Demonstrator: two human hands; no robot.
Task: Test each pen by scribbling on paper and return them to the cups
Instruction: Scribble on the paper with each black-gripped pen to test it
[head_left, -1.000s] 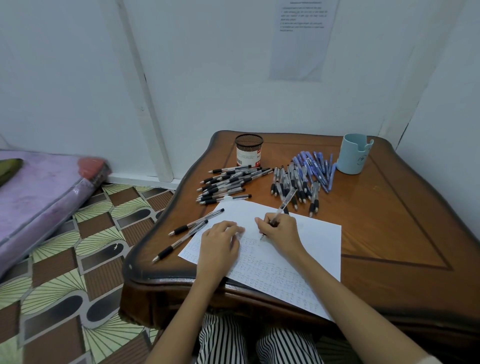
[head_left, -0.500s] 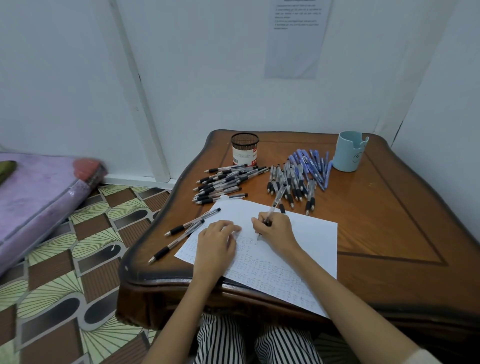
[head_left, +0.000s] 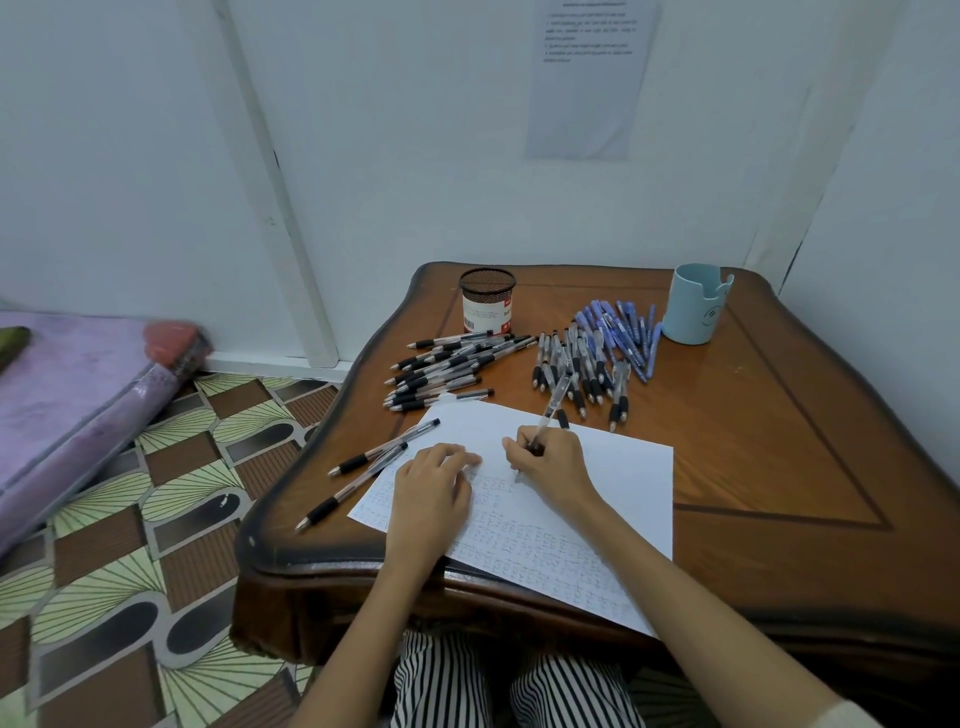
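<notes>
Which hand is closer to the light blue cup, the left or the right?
Right. The right hand, holding a pen, is below and left of the blue cup. The left hand rests on the paper further left, so farther away.

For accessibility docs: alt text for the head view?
A person's right hand presses a pen to paper that the left hand steadies on a wooden table. Loose black-grip pens and blue pens lie beyond, near a mesh cup and a blue cup.

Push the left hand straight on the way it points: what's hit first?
Probably the lone black-grip pen at the far edge of the paper, ahead of the left hand; depth unclear.
</notes>
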